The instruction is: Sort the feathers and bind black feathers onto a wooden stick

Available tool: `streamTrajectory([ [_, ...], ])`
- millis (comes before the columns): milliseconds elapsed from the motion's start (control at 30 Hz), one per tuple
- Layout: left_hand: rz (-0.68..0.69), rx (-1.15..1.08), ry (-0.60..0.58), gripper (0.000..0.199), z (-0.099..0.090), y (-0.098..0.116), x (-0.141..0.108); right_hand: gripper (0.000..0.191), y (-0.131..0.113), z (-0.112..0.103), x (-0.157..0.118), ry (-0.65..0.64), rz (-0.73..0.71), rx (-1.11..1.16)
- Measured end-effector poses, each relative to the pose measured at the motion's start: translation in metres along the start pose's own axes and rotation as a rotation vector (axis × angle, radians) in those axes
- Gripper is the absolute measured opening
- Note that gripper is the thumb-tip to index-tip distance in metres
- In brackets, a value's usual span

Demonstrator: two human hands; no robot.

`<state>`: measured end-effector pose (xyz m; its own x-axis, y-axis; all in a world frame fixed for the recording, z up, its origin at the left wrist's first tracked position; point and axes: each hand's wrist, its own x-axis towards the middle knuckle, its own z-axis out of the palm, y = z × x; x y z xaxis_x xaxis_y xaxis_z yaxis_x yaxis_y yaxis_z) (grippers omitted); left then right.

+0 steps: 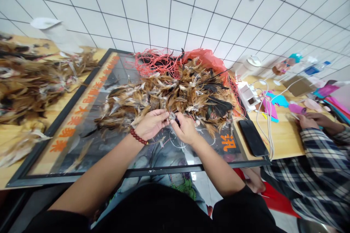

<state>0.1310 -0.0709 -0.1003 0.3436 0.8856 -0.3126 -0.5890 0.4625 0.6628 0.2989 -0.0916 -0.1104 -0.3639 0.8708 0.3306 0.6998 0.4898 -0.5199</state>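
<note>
Fingertips of my left hand (153, 124), with a dark red bead bracelet at the wrist, pinch together near the middle of the view. My right hand (187, 129) is closed right beside it, thumb on top. Between them sits a small grey and dark piece (172, 116), too small to name and partly covered by the fingers. Just beyond both hands spreads a heap of brown, white and black feathers (164, 93). Below my hands is a glass-topped, black-framed panel (109, 165) with orange lettering.
Red strings (158, 64) and a red plastic bag (203, 58) lie behind the feathers. More feathers (32, 83) cover the left table. At right are a black phone (253, 137), a white charger (247, 96) with cables, a lidded cup (250, 64) and a co-worker's hands (314, 121).
</note>
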Motion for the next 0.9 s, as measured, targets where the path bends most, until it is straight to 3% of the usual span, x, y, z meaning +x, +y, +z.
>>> streamTrajectory([
  [267, -0.027, -0.040, 0.019, 0.016, -0.0023, 0.0001, 0.0009, 0.028, -0.0014, 0.0000, -0.0006, 0.040, -0.016, -0.029],
  [900, -0.061, -0.009, -0.024, 0.022, -0.0023, 0.0009, 0.0003, 0.027, -0.0010, -0.0009, -0.0007, -0.002, -0.054, 0.005],
])
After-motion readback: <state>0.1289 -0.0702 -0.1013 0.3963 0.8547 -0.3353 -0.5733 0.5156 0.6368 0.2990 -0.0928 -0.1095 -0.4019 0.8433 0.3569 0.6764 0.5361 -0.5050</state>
